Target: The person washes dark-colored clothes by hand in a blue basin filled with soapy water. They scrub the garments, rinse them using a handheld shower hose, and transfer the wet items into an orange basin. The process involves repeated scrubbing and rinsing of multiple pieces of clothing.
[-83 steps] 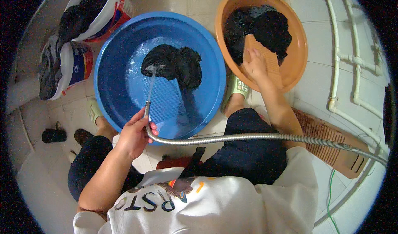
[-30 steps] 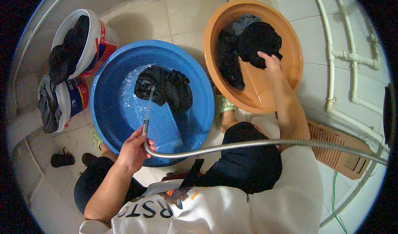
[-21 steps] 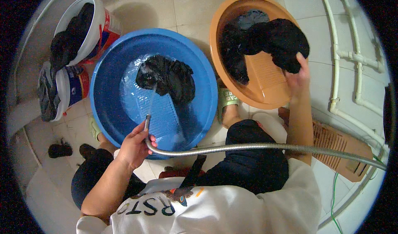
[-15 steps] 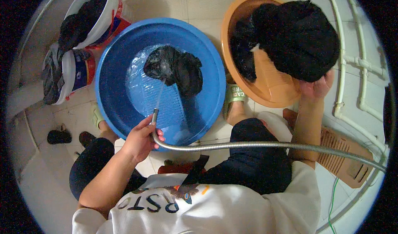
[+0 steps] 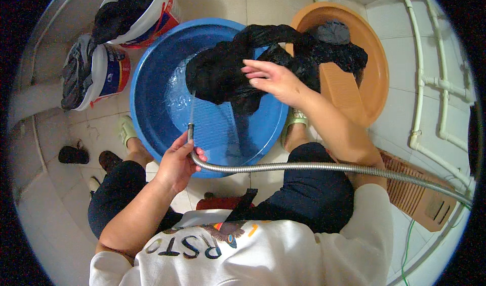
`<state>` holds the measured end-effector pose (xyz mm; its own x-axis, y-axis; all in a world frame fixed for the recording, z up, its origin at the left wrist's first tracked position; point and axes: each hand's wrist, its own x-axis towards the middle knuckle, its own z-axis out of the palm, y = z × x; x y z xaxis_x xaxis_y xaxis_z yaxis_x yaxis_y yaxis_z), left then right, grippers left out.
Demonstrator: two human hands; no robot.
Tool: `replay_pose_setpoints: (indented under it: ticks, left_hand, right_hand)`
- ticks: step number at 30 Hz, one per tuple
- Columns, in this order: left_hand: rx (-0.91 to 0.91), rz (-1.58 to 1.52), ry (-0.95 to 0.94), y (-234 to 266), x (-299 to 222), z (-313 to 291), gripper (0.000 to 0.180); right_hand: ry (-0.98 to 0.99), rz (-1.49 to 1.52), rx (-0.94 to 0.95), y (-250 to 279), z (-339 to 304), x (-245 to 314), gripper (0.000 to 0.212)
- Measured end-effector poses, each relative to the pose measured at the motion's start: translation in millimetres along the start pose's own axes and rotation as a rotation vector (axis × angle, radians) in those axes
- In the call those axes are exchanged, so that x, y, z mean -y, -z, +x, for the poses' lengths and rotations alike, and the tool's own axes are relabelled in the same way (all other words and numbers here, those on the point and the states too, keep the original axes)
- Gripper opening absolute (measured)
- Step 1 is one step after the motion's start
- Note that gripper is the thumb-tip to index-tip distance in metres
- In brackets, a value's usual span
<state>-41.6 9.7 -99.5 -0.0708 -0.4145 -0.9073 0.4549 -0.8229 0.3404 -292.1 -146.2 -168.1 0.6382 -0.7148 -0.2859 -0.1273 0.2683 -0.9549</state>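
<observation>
Both hands are occupied at the blue basin (image 5: 139,93), and we judge the wetting of the black cloth (image 5: 217,68) to be partway along. We find a bulky heap of it in that basin, above the basin's ribbed slope (image 5: 215,134), with water running onto its near left edge. Part of the dark mass appears to stretch across the facing rims into the orange basin (image 5: 383,83); we cannot tell where one piece ends and another begins. We count as outstanding, in our judgement, the dark material in the orange basin, beside its ribbed board (image 5: 340,86), and the dark loads hanging from the mouths of the upper bucket (image 5: 159,25) and the lower bucket (image 5: 112,73).

We record the left hand (image 5: 177,165) closed around the metal hose (image 5: 278,167) just behind its outlet, thumb along the top, the outlet aimed at the heap. We record the right hand (image 5: 276,82) with fingers extended and loosely parted over the right side of the black cloth, with no grip visible. We cannot tell whether its fingertips touch the fabric.
</observation>
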Motion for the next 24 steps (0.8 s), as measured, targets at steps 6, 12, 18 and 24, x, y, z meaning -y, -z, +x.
replay_pose_setpoints:
  ticks: [6, 12, 18, 24]
  left_hand:
    - [0.016, -0.016, 0.024, 3.1, -1.7, -1.2, 0.043]
    - [0.035, 0.011, 0.04, 0.5, -6.9, 0.2, 0.043]
    - [0.017, 0.006, 0.038, 2.4, -5.9, 4.1, 0.042]
    - [0.049, -0.005, 0.048, 2.9, -8.1, 0.8, 0.044]
  right_hand:
    - [0.155, -1.007, -0.532, 64.2, -18.5, -38.4, 0.062]
    - [-0.036, -1.035, -0.437, 113.4, -3.9, -65.3, 0.098]
    - [-0.26, -0.926, -0.281, 175.0, 13.5, -95.8, 0.073]
    - [-0.523, -1.187, -0.431, 138.8, 14.6, -98.0, 0.046]
